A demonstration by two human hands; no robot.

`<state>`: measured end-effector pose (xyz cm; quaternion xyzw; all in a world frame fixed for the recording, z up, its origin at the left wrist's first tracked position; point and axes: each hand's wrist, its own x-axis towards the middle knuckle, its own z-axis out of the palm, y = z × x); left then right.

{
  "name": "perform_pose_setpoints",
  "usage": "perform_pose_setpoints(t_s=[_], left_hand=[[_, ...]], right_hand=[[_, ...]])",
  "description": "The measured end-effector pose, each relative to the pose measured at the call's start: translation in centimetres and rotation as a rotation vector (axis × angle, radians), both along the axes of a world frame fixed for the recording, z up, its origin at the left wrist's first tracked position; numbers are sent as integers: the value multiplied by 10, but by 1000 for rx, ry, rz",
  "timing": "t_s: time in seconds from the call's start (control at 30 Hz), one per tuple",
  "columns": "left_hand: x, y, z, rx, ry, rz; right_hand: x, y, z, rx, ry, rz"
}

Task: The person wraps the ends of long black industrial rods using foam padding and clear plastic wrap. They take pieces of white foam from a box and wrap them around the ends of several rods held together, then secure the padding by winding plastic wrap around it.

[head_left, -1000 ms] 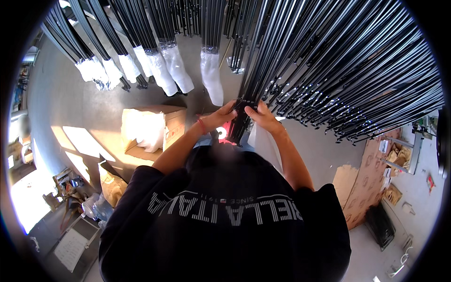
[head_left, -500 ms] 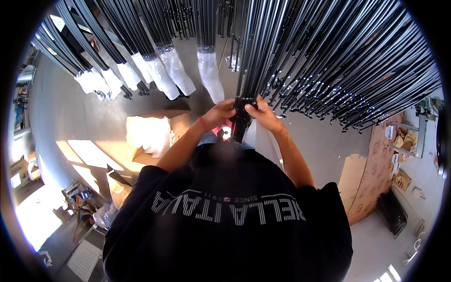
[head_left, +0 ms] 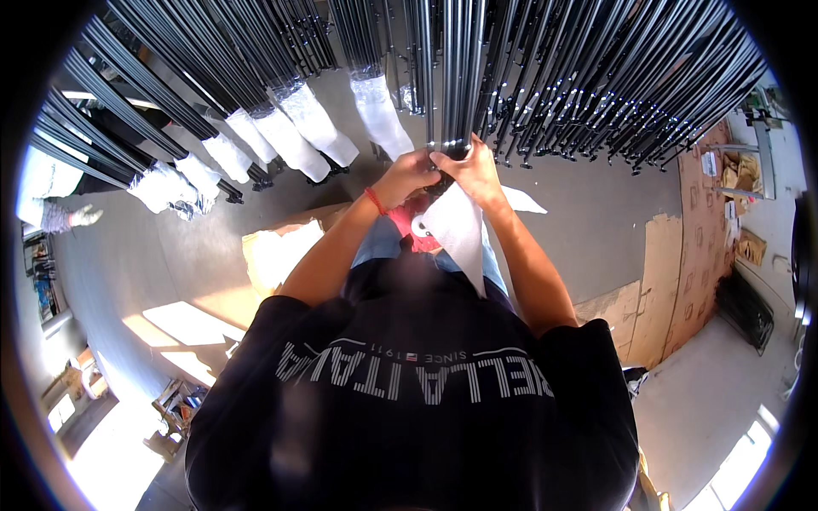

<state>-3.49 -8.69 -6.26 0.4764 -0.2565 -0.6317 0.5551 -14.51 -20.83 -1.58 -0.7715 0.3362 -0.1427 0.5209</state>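
A bundle of long black rods (head_left: 454, 94) hangs straight down in front of me. My left hand (head_left: 409, 177) is closed around the lower end of the bundle from the left, a red band on its wrist. From the right, my right hand (head_left: 474, 175) grips the same end, its thumb close to the left hand's fingers. A thin white sheet (head_left: 458, 228) spreads below the hands, one corner hanging toward me and another reaching out to the right. Whether the fingers also pinch the sheet is hidden. Behind it shows something red with a white roll (head_left: 420, 226).
More black rods (head_left: 588, 102) hang at the right. Several bundles with white-wrapped ends (head_left: 294, 145) hang at the left. An open cardboard box (head_left: 319, 220) stands to my left, and cardboard sheets (head_left: 660, 272) lie at the right. Another person's gloved hand (head_left: 83, 216) shows at the far left.
The white sheet, before at the bundle's right side, now spreads below my hands and covers part of the red thing. The dark lower rod ends show less. A gloved hand now appears at the left.
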Motion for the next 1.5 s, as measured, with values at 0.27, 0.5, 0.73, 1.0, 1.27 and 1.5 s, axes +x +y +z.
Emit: perform_pose_setpoints(t_s=[0.27, 0.5, 0.73, 1.0, 1.27, 1.5], left_hand=[[-25, 4, -4, -106, 292, 119], [-72, -19, 21, -225, 42, 327], [-92, -15, 30, -278, 277, 381], [-99, -7, 36, -275, 457, 374], [-85, 24, 21, -268, 399, 258], [-72, 24, 28, -213, 338, 255]], right_hand=[[-17, -4, 19, -2, 7, 39], [-38, -29, 18, 96, 5, 86], [-58, -25, 23, 448, -199, 193], [-58, -42, 29, 639, -203, 454], [-51, -50, 48, 681, -24, 605], [-45, -42, 50, 794, -84, 607]])
